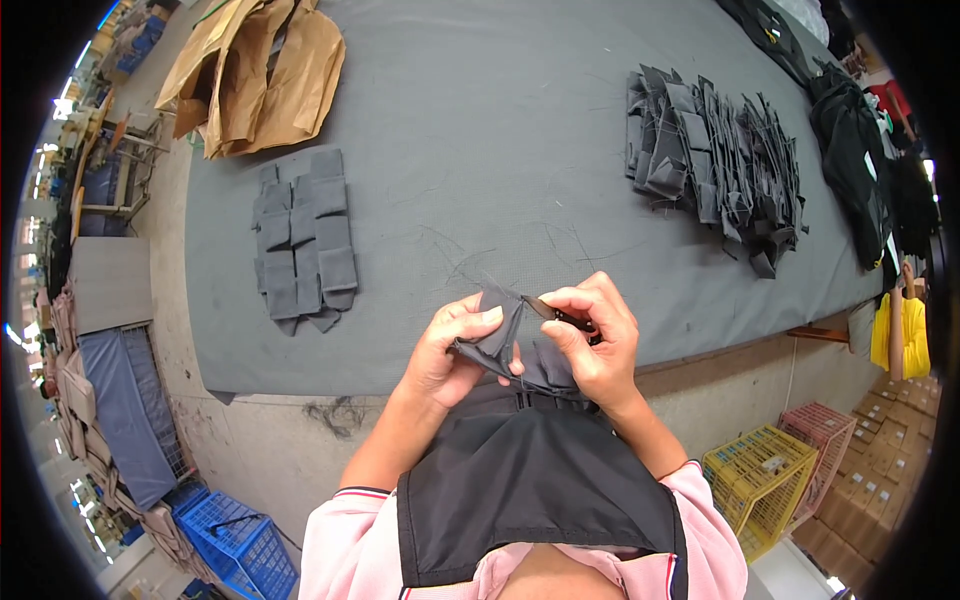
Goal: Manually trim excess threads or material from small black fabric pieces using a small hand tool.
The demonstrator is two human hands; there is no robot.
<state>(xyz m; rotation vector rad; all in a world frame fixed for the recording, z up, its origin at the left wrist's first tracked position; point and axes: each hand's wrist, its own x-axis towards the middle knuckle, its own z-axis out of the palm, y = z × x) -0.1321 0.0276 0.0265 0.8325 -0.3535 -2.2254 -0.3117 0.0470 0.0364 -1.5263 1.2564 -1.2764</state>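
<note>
At the table's near edge, my left hand is closed on a dark grey fabric piece, thumb on top. The rest of that cloth hangs down toward my lap. My right hand grips small dark thread snips, and their blades touch or nearly touch the cloth's upper edge. Whether the blades are apart I cannot tell. On the left of the table, folded grey fabric pieces lie in overlapping rows. A larger heap of similar pieces stands toward the right.
The grey-covered table carries loose thread ends near my hands. A brown paper bag stands at the far left, and black garments lie along the right edge. Below are a blue crate and a yellow crate. A person in yellow is at right.
</note>
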